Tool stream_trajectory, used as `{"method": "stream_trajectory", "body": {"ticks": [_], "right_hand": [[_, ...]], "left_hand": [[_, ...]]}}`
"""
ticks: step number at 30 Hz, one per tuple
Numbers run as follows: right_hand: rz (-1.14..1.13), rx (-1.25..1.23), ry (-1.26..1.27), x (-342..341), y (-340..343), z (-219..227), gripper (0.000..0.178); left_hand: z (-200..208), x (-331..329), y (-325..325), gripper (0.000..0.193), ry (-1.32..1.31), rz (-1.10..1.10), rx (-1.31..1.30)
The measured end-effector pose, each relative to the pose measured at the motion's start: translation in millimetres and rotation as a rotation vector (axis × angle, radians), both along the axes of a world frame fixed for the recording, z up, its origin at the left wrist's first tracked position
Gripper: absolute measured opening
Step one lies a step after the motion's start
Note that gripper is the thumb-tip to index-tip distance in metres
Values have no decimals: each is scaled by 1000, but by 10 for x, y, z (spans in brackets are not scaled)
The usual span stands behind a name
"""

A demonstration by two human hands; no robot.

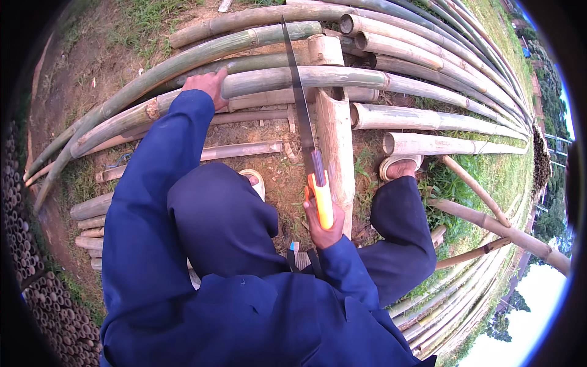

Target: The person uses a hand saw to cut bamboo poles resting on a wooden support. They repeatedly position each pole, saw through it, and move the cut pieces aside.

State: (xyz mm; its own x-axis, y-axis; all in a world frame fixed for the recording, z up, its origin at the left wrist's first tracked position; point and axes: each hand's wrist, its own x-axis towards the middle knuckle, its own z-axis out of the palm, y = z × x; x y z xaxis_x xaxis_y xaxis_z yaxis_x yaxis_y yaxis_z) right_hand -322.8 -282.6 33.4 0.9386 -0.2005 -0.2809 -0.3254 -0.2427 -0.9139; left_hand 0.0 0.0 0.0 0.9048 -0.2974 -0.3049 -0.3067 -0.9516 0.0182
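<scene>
Far left: pile of cut bamboo ends [52, 309], round openings facing out. Nearer: short bamboo lengths [93, 211] lying beside the blue left sleeve [143, 183].

Left hand [206, 85]: arm extended up and away, back of hand uppermost, laid on the bamboo pole [342, 77]. Fingers folded down over it; tips hidden, so cannot tell whether they clamp or only press. Pole runs from lower left, under the hand, across the centre and off to the right. Left knee bent below the hand, sandal [262, 191] beyond it.

Centre: saw [299, 101], long dark blade crossing over the pole, tip pointing away. Depth of teeth in the bamboo cannot be told. Small white-and-blue tag [295, 246] near the right wrist; any lettering too small to read.

Right hand [324, 226]: elbow bent, close to the body, fingers closed around the saw's orange-yellow handle [324, 200].

Just right of the blade: thick bamboo post [335, 140], notched at its far end, where the pole crosses it. Further right: open-ended poles [428, 118], right foot [401, 169] just below them. Far right: crossed poles [483, 223] over grass.
</scene>
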Motion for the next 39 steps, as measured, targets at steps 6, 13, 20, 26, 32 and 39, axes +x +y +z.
{"method": "stream_trajectory", "body": {"ticks": [6, 13, 20, 26, 32, 39], "right_hand": [[-34, -171, -139, -78, 33, 93, 18], [-6, -106, -301, 985, 137, -240, 12], [-30, -86, -146, 959, 171, -240, 16], [1, -117, -182, -336, 13, 54, 29], [-7, -109, -108, 11, -11, -56, 20], [17, -26, -125, 580, 65, -43, 17]], "left_hand": [[-196, -33, -12, 71, -109, -2, -70], [-96, -73, -63, 67, -78, -7, -63], [-250, -40, 19, 64, -150, -43, -102], [-186, -51, 20, 66, -93, -24, -70], [-153, -36, -63, 71, -65, 0, -40], [-44, -30, -12, 67, -49, 13, -35]]}}
